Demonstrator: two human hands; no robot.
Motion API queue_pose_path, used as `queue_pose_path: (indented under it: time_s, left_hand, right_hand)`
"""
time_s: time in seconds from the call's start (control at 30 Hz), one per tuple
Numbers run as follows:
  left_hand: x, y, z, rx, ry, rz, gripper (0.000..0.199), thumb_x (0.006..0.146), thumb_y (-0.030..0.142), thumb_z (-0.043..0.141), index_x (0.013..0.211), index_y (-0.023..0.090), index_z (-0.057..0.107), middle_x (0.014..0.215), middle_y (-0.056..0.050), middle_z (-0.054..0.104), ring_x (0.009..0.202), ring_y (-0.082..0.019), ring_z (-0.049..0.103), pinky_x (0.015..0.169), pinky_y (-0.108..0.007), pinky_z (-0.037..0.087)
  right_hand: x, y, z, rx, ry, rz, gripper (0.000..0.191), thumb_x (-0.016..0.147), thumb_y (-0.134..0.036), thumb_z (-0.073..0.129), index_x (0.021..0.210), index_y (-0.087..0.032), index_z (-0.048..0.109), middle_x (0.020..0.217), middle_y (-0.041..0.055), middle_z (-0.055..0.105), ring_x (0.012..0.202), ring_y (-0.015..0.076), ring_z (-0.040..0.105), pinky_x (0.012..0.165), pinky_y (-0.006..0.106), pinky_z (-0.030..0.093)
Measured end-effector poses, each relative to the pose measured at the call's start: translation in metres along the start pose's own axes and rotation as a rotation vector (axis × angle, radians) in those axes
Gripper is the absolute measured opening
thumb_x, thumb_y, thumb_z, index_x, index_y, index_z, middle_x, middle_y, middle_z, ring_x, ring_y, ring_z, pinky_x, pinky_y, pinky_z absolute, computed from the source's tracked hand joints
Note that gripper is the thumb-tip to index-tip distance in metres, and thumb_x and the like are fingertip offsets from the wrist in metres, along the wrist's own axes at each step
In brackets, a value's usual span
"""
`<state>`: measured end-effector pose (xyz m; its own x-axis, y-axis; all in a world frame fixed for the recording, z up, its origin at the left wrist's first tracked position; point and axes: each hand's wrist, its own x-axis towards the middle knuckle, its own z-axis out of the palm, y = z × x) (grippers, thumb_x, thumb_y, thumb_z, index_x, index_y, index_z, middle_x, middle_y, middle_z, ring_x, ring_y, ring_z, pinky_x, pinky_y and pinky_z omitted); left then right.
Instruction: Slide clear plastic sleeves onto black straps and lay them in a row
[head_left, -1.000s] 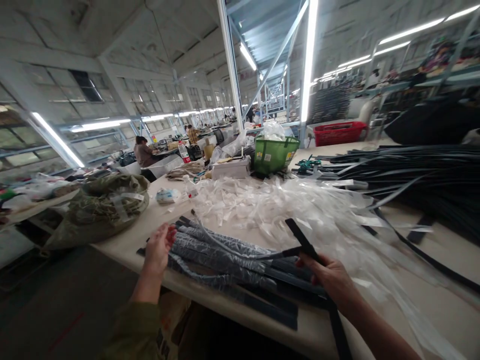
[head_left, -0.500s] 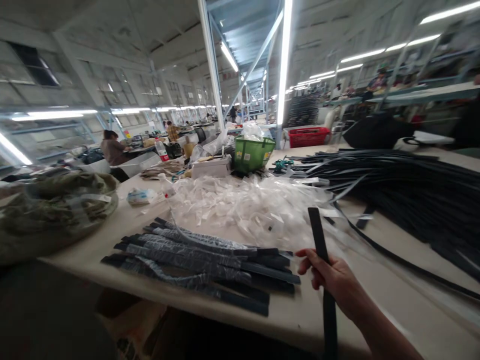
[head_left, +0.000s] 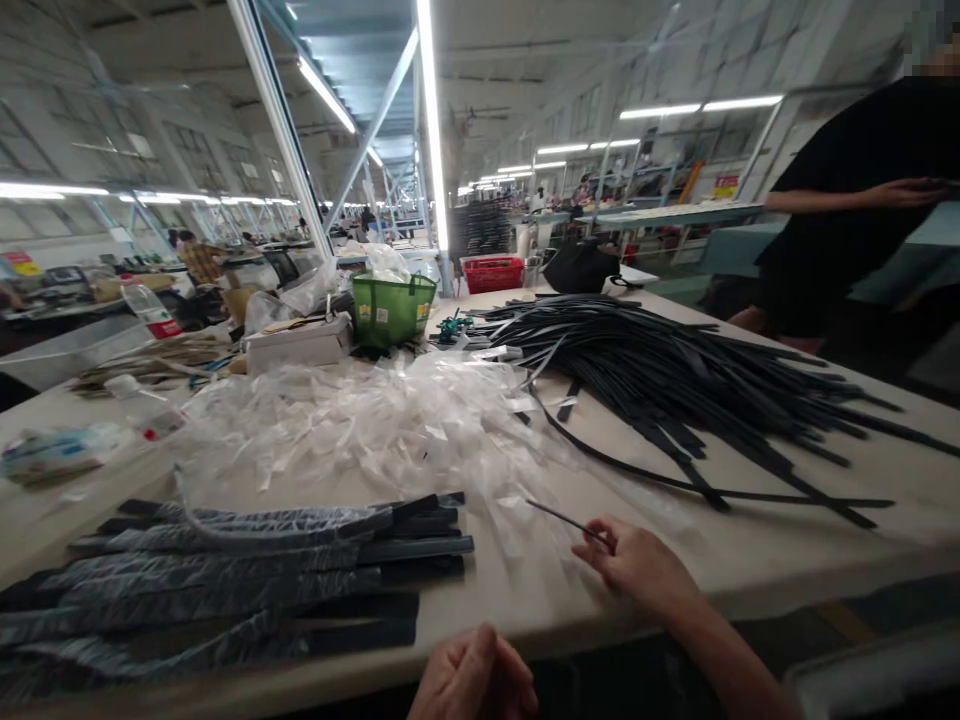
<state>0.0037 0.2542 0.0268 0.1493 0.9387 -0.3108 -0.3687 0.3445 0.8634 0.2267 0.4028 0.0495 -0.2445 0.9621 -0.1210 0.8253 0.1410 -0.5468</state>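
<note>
My right hand (head_left: 637, 570) is closed over the table, pinching a black strip (head_left: 564, 521) between thumb and fingers. The strip shows edge-on as a thin dark line pointing up and left. At the bottom edge my left hand (head_left: 474, 675) has its fingers curled and thumb pressed in; whatever they may hold is hidden. Left of both hands lies a stack of black strips wrapped in clear plastic film (head_left: 255, 540), their dark ends bare on the right. A large heap of loose black strips (head_left: 645, 370) spreads over the right side of the table.
Crumpled clear plastic scraps (head_left: 390, 420) cover the middle of the table (head_left: 750, 545). Behind them stand a green bag (head_left: 394, 310), a white box (head_left: 300, 340) and a red basket (head_left: 493, 273). Plastic bottles lie to the left. A person in black (head_left: 862, 190) stands at the right.
My view has swung right, bringing the whole strip heap and a standing person into sight. My left hand has appeared at the bottom. The strip in my right hand has turned from broadside to edge-on.
</note>
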Motion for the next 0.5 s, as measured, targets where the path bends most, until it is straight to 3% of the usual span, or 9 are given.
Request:
queue_pose_path:
  time_s: [0.07,0.17,0.27,0.4,0.5]
  left_hand:
    - [0.013,-0.011,0.003,0.009,0.008,-0.030,0.060,0.071,0.074,0.063,0.082,0.015,0.073,0.074,-0.008,0.072,0.054,-0.012,0.056,0.054,-0.023,0.036]
    - [0.028,-0.020,0.008,0.013,0.016,-0.047,0.065,0.065,0.075,0.067,0.089,0.014,0.072,0.077,-0.007,0.072,0.055,-0.010,0.059,0.053,-0.021,0.038]
    - [0.041,-0.024,0.016,-0.024,0.055,-0.063,0.068,0.062,0.073,0.072,0.095,0.013,0.070,0.079,-0.007,0.072,0.056,-0.010,0.060,0.051,-0.018,0.038]
    - [0.054,-0.030,0.025,-0.093,0.074,-0.115,0.072,0.053,0.070,0.079,0.098,0.014,0.070,0.077,-0.007,0.073,0.054,-0.010,0.061,0.047,-0.017,0.038]
    - [0.062,-0.036,0.028,-0.109,0.097,-0.145,0.069,0.049,0.065,0.084,0.096,0.017,0.073,0.075,-0.006,0.073,0.052,-0.010,0.061,0.048,-0.017,0.040]
  right_hand:
    - [-0.001,-0.005,0.004,-0.137,0.042,0.002,0.018,0.084,-0.037,0.057,0.086,-0.022,0.067,0.081,0.0064,0.074,0.079,0.0244,0.067,0.064,0.031,0.038]
    - [-0.001,-0.007,0.006,-0.208,0.045,0.009,0.016,0.086,-0.029,0.052,0.083,-0.022,0.067,0.082,0.0069,0.073,0.083,0.0248,0.067,0.064,0.031,0.035]
    - [0.001,-0.004,0.005,-0.203,0.055,0.015,0.018,0.087,-0.029,0.051,0.082,-0.022,0.067,0.081,0.0072,0.073,0.082,0.0248,0.067,0.064,0.031,0.035]
    - [0.003,-0.005,0.005,-0.126,0.081,0.020,0.032,0.086,-0.042,0.056,0.107,-0.020,0.065,0.093,0.0103,0.074,0.088,0.0268,0.068,0.071,0.032,0.040]
    - [0.004,-0.014,0.010,-0.099,0.078,-0.002,0.027,0.078,-0.031,0.062,0.102,-0.018,0.069,0.092,0.0133,0.075,0.089,0.0303,0.068,0.073,0.035,0.042]
